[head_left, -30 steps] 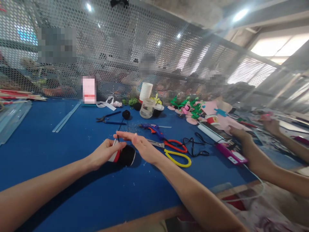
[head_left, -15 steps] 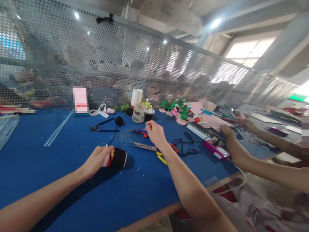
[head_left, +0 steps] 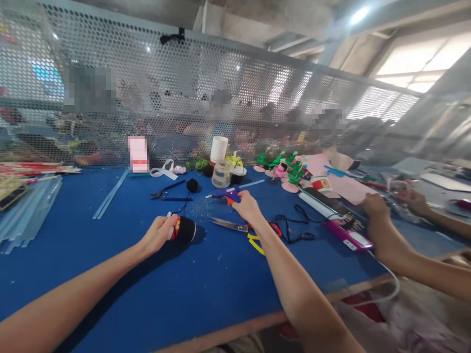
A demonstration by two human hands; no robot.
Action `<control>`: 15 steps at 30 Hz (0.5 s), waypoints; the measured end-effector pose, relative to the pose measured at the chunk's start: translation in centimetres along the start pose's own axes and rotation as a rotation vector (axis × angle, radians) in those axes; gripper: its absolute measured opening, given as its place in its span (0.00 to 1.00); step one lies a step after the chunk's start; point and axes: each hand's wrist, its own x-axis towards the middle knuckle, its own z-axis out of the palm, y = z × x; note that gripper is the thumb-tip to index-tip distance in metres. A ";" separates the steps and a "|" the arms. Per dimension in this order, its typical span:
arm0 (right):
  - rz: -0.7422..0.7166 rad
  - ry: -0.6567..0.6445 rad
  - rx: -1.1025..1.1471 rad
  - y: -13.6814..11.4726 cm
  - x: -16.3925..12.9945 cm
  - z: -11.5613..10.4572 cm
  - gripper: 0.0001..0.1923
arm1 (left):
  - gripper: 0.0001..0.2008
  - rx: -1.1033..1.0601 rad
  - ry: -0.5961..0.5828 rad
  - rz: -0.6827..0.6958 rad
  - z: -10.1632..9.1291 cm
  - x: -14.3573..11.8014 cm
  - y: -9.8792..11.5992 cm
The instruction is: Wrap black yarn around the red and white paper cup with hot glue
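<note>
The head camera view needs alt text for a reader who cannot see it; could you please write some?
A person's left hand holds a black-covered cup lying on a blue table, while the right hand grips a blue glue gun. Scissors lie beside it; a co-worker's hand rests to the right.

Bright daylight glares from the window (head_left: 415, 73) at upper right; ceiling lamps add light; edges bend, far background soft.
</note>
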 end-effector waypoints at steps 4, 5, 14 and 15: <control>-0.078 -0.109 0.221 -1.9 -1.7 -0.8 0.12 | 0.18 0.013 0.000 0.015 -0.1 -0.1 -0.2; -0.096 -0.149 0.259 -2.4 -2.3 -1.0 0.11 | 0.19 0.018 0.001 0.025 -0.2 0.0 -0.2; -0.215 -0.398 0.351 -6.2 -6.7 -1.0 0.09 | 0.19 0.039 0.124 0.003 -0.8 0.5 0.1; -0.199 -0.394 0.312 -6.2 -7.0 -0.8 0.09 | 0.19 0.025 0.109 -0.005 -0.9 0.6 0.0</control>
